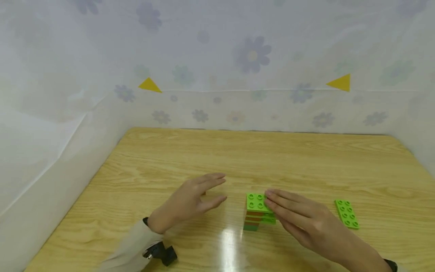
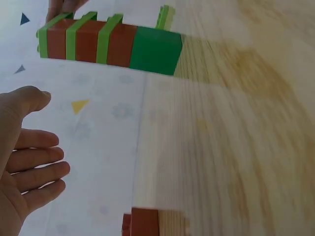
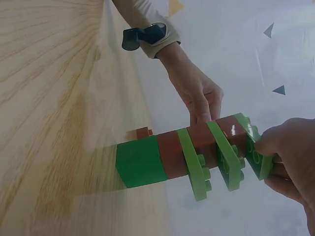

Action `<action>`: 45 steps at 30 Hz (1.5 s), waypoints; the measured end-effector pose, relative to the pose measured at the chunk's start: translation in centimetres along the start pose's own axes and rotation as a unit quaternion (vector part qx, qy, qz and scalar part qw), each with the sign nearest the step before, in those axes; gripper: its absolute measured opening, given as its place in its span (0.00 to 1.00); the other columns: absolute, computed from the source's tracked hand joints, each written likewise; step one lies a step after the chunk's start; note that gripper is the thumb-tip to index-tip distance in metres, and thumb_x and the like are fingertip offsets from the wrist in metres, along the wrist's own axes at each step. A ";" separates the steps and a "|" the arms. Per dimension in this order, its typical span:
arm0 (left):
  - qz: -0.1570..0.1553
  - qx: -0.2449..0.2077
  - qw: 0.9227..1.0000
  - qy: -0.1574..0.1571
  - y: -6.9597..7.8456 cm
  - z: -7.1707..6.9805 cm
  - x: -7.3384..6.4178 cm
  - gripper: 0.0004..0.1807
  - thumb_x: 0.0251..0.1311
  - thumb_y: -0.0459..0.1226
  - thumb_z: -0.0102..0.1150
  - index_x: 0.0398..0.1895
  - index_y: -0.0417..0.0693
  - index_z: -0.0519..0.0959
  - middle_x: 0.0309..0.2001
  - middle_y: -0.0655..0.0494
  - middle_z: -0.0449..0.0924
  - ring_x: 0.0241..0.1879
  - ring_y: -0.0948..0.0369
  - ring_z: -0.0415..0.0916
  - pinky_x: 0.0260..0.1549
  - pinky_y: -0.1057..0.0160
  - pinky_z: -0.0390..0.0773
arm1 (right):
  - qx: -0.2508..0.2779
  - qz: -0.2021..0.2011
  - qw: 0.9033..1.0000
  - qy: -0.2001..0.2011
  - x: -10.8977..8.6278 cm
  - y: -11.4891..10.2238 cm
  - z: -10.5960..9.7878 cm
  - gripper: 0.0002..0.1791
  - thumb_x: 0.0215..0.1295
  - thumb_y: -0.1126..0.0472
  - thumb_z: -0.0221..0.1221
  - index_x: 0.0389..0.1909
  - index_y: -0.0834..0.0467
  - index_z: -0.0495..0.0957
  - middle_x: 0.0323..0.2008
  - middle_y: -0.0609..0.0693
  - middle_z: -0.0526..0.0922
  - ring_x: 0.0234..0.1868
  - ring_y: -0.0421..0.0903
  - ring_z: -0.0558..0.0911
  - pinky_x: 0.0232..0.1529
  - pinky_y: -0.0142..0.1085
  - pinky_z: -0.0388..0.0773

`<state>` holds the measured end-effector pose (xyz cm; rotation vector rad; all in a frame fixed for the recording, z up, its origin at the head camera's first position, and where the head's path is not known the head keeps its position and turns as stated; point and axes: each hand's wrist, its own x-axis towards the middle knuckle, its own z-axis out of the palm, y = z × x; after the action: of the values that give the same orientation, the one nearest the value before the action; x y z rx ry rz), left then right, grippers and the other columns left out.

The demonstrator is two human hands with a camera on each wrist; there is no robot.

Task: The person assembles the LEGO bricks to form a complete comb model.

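Note:
A tower of toy building bricks stands upright on the wooden table, with a dark green block [image 3: 140, 162] at its base. Above this, brown bricks [image 3: 172, 155] alternate with light green plates, which jut out to the right. My right hand [image 1: 312, 221] pinches the jutting end of the top light green plate [image 1: 255, 206], thumb on the underside and fingers over the studs. To the left of the tower, my left hand [image 1: 188, 198] is held apart from it, fingers extended and nothing in them. A loose brown brick [image 2: 145, 223] lies near the left hand, mostly hidden by it in the head view.
Right of the tower lies a loose light green plate [image 1: 346, 214], studs up, beyond my right hand. Pale flowered sheeting [image 1: 217, 109] rises behind the table [image 1: 238, 151] and along its sides. A black device [image 1: 162, 253] is strapped at my left wrist.

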<state>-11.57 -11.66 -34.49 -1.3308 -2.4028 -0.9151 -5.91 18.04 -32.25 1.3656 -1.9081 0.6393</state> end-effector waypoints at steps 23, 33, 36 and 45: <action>-0.206 0.108 0.968 -0.090 -2.8 -0.8 -3.0 0.18 0.54 0.28 0.67 0.49 0.31 0.80 0.43 0.39 0.84 0.41 0.50 0.83 0.39 0.57 0.83 | -0.072 -0.055 0.996 -0.020 0.4 -0.4 -0.3 0.19 0.77 0.63 0.44 0.56 0.71 0.76 0.54 0.64 0.79 0.68 0.49 0.67 0.68 0.36 0.63; -0.169 0.082 0.980 -0.067 -2.4 -0.9 -2.6 0.19 0.55 0.31 0.68 0.50 0.34 0.80 0.44 0.43 0.84 0.42 0.52 0.83 0.40 0.59 0.83 | -0.059 -0.048 0.997 -0.019 0.7 -0.6 -0.5 0.20 0.78 0.63 0.43 0.63 0.68 0.70 0.68 0.56 0.65 0.69 0.47 0.65 0.68 0.34 0.61; -0.155 0.076 0.983 -0.055 -2.0 -1.1 -2.4 0.20 0.55 0.32 0.69 0.52 0.35 0.79 0.45 0.44 0.83 0.43 0.53 0.83 0.40 0.60 0.83 | -0.053 -0.048 0.997 -0.014 0.8 -0.5 -0.5 0.20 0.78 0.63 0.43 0.63 0.67 0.71 0.68 0.55 0.66 0.69 0.46 0.66 0.67 0.33 0.62; -0.119 0.065 0.991 -0.023 -0.5 -1.6 -1.7 0.21 0.56 0.34 0.68 0.53 0.41 0.79 0.49 0.48 0.82 0.46 0.56 0.82 0.40 0.61 0.83 | -0.047 -0.049 0.998 -0.010 0.9 -0.5 -0.4 0.19 0.78 0.63 0.43 0.62 0.67 0.72 0.67 0.55 0.66 0.69 0.46 0.66 0.67 0.31 0.62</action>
<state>-11.20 -13.96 -34.31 -1.0470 -2.6474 -0.7744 -5.53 17.63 -31.32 1.4001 -1.8505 0.4851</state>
